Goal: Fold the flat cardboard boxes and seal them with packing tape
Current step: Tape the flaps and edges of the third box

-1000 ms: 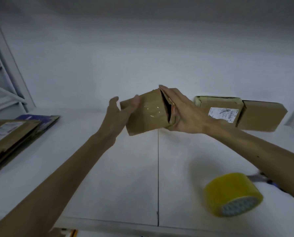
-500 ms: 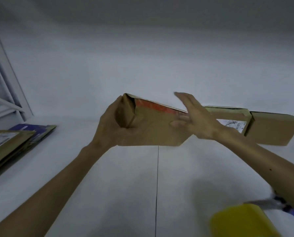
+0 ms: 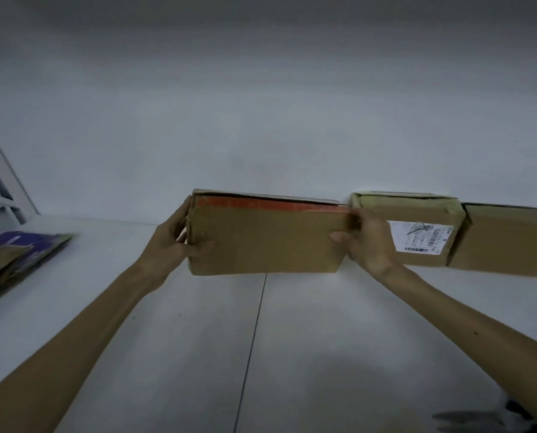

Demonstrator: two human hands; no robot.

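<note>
Brown corrugated board sits between our hands. Our left hand (image 3: 173, 242) clasps one end of the box (image 3: 267, 242) and our right hand (image 3: 367, 245) clasps the other, thumbs on the front face, hands well apart. We hold it upright over the white table (image 3: 261, 354); we cannot tell whether its lower edge touches. We judge it light and hollow, stiff across the panels but weak at the creases, so the ends are the safest hold. Just beside it to the right stands a labelled box (image 3: 417, 220), and flat cartons (image 3: 17, 260) lie far left.
</note>
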